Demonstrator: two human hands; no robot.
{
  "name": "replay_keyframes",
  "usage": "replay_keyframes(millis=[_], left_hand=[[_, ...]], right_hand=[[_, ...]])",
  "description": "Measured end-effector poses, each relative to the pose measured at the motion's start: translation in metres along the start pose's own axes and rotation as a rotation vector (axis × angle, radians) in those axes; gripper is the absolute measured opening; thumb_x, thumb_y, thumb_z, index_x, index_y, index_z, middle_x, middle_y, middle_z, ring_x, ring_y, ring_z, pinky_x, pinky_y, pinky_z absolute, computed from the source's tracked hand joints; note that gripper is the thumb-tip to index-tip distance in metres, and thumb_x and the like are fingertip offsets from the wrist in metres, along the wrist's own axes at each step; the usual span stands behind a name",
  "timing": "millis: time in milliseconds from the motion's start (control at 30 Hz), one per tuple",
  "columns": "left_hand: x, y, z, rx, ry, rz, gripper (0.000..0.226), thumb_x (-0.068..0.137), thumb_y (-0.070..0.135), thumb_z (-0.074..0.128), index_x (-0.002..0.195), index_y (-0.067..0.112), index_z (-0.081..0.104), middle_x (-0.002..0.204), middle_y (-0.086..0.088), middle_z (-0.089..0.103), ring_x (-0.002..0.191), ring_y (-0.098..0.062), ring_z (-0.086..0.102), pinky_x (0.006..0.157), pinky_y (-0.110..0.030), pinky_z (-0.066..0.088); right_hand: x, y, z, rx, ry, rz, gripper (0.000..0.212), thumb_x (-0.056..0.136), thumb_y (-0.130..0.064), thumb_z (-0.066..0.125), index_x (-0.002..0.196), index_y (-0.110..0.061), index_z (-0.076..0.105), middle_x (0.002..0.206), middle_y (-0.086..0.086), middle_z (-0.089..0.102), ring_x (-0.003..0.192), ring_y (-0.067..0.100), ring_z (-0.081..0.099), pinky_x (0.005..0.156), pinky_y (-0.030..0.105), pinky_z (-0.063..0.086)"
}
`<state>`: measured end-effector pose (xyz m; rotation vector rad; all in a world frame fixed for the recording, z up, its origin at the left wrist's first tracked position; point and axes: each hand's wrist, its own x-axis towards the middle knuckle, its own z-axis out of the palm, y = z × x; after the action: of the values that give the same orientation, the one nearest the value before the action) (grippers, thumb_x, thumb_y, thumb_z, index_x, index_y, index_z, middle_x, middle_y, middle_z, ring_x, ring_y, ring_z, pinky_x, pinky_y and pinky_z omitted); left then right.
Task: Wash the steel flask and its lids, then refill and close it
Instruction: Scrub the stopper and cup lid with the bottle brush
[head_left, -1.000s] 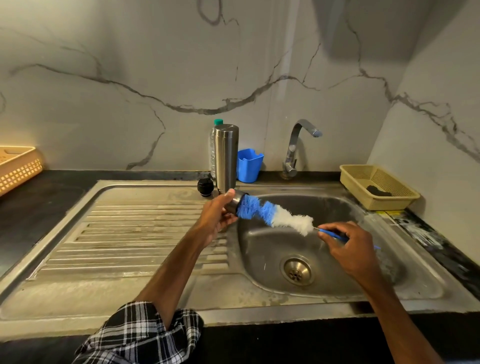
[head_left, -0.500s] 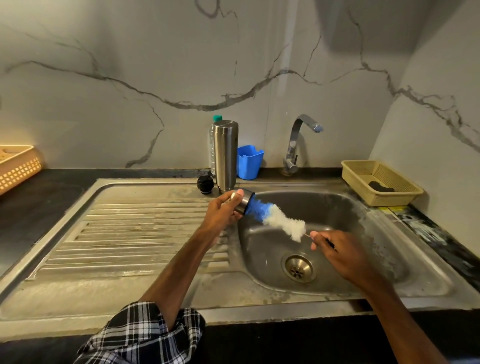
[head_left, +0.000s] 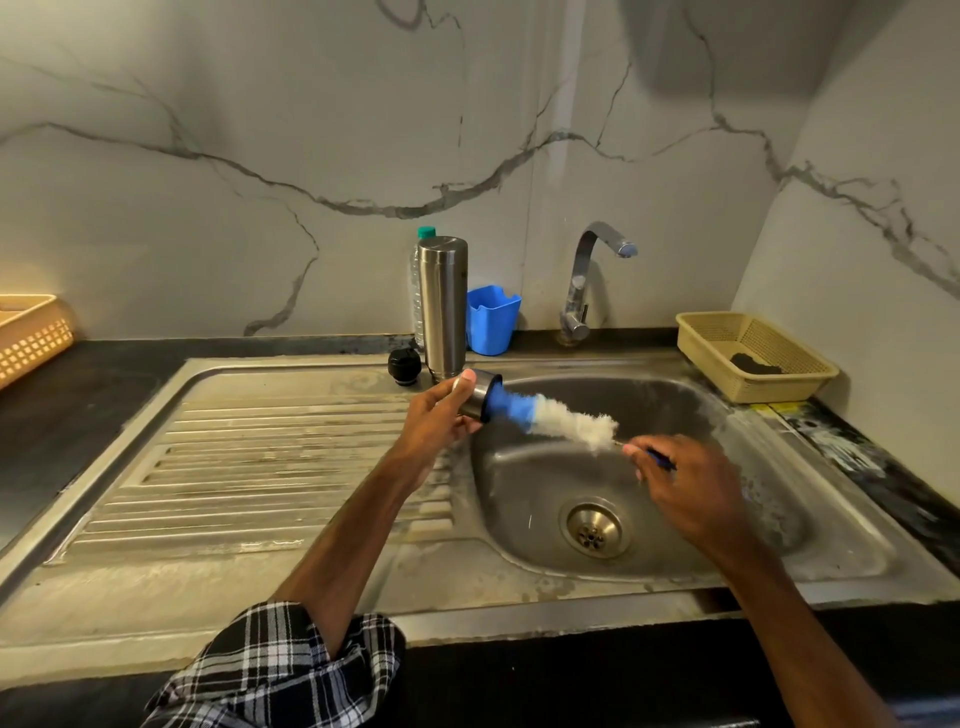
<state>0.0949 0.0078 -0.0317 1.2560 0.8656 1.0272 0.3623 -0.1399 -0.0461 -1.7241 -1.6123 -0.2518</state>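
My left hand (head_left: 439, 415) grips a small steel cup lid (head_left: 480, 397) on its side over the sink's left rim, mouth facing right. A blue and white bottle brush (head_left: 550, 418) is pushed into the lid, its blue end inside. My right hand (head_left: 685, 488) holds the brush's blue handle over the basin. The steel flask (head_left: 442, 306) stands upside down behind the lid on the sink's back rim. A black inner stopper (head_left: 404, 366) sits just left of the flask.
The steel sink basin (head_left: 701, 519) with its drain (head_left: 594, 527) lies below my hands, the ribbed draining board (head_left: 260, 467) to the left. Behind stand a tap (head_left: 587, 280), a blue cup (head_left: 491, 318) and a plastic bottle (head_left: 422, 270). A yellow basket (head_left: 748, 358) sits right, an orange one (head_left: 31, 338) far left.
The brush has gone deeper into the lid, so less of its blue bristles shows. My right hand has moved left, toward the lid.
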Motion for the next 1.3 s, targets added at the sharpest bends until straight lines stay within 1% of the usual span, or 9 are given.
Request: replay_keyframes(millis=[133, 233, 400, 533, 700, 900, 1067, 1200, 1300], left_hand=[[0.0, 0.003, 0.002, -0.035, 0.009, -0.015, 0.037, 0.099, 0.045, 0.06, 0.11, 0.012, 0.073, 0.094, -0.002, 0.078, 0.091, -0.012, 0.074, 0.081, -0.027, 0.06], [-0.001, 0.003, 0.002, -0.027, 0.027, 0.0, 0.037, 0.099, 0.045, 0.059, 0.11, 0.012, 0.073, 0.095, -0.004, 0.078, 0.092, -0.013, 0.073, 0.08, -0.027, 0.06], [0.001, 0.003, 0.0, -0.03, 0.04, -0.012, 0.04, 0.098, 0.046, 0.061, 0.113, 0.011, 0.073, 0.103, -0.01, 0.077, 0.101, -0.02, 0.073, 0.087, -0.032, 0.06], [0.0, 0.002, 0.001, 0.011, 0.012, 0.018, 0.038, 0.099, 0.045, 0.06, 0.114, 0.013, 0.073, 0.105, -0.009, 0.076, 0.103, -0.019, 0.071, 0.089, -0.034, 0.06], [-0.001, 0.001, -0.001, 0.05, -0.006, 0.019, 0.04, 0.098, 0.047, 0.059, 0.107, 0.01, 0.072, 0.105, -0.016, 0.074, 0.097, -0.021, 0.071, 0.087, -0.035, 0.059], [0.0, 0.003, 0.0, 0.04, 0.022, 0.009, 0.034, 0.098, 0.046, 0.059, 0.1, 0.015, 0.072, 0.094, -0.004, 0.078, 0.091, -0.016, 0.072, 0.087, -0.035, 0.059], [-0.002, 0.003, 0.001, 0.021, -0.019, -0.001, 0.036, 0.101, 0.044, 0.055, 0.103, 0.013, 0.072, 0.095, -0.004, 0.078, 0.092, -0.015, 0.074, 0.086, -0.031, 0.061], [-0.003, 0.003, 0.003, 0.01, -0.022, 0.011, 0.035, 0.101, 0.042, 0.056, 0.104, 0.011, 0.072, 0.09, 0.0, 0.077, 0.089, -0.01, 0.073, 0.081, -0.025, 0.06], [0.0, 0.001, 0.002, 0.014, 0.013, 0.006, 0.036, 0.1, 0.044, 0.058, 0.106, 0.012, 0.073, 0.098, -0.005, 0.077, 0.1, -0.018, 0.073, 0.089, -0.033, 0.06]], right_hand=[[0.0, -0.006, -0.001, -0.033, -0.174, 0.105, 0.055, 0.101, -0.056, 0.03, 0.069, -0.027, 0.063, 0.054, -0.019, 0.051, 0.056, -0.002, 0.049, 0.056, 0.017, 0.029], [0.0, -0.006, 0.0, 0.045, -0.21, 0.134, 0.04, 0.097, -0.061, 0.047, 0.077, -0.03, 0.064, 0.061, -0.012, 0.058, 0.059, 0.005, 0.056, 0.055, 0.019, 0.036], [0.0, 0.0, 0.001, 0.11, -0.047, 0.062, 0.018, 0.08, -0.02, 0.083, 0.094, -0.021, 0.072, 0.082, -0.014, 0.065, 0.077, -0.007, 0.059, 0.064, 0.006, 0.045], [0.0, 0.0, -0.001, 0.063, -0.081, 0.038, 0.008, 0.089, -0.027, 0.074, 0.095, -0.023, 0.077, 0.076, -0.017, 0.069, 0.067, -0.006, 0.059, 0.062, 0.011, 0.042], [-0.001, -0.006, -0.001, 0.085, -0.22, 0.104, 0.041, 0.098, -0.051, 0.045, 0.072, -0.03, 0.069, 0.055, -0.025, 0.058, 0.053, 0.0, 0.055, 0.055, 0.027, 0.036], [0.002, -0.001, 0.003, 0.179, -0.119, 0.084, 0.022, 0.079, -0.028, 0.082, 0.097, -0.029, 0.07, 0.085, -0.017, 0.068, 0.077, -0.003, 0.063, 0.07, 0.017, 0.054], [0.001, 0.004, 0.003, 0.089, -0.062, 0.042, 0.009, 0.092, -0.03, 0.069, 0.094, -0.026, 0.077, 0.074, -0.019, 0.068, 0.068, -0.006, 0.062, 0.064, 0.018, 0.052], [0.0, 0.002, 0.007, 0.061, -0.23, 0.147, 0.046, 0.102, -0.054, 0.036, 0.076, -0.034, 0.069, 0.059, -0.015, 0.06, 0.055, -0.003, 0.053, 0.057, 0.025, 0.034], [0.001, 0.001, 0.006, 0.181, -0.279, 0.211, 0.031, 0.094, -0.058, 0.051, 0.085, -0.032, 0.066, 0.062, -0.009, 0.064, 0.057, 0.002, 0.06, 0.058, 0.025, 0.042]])
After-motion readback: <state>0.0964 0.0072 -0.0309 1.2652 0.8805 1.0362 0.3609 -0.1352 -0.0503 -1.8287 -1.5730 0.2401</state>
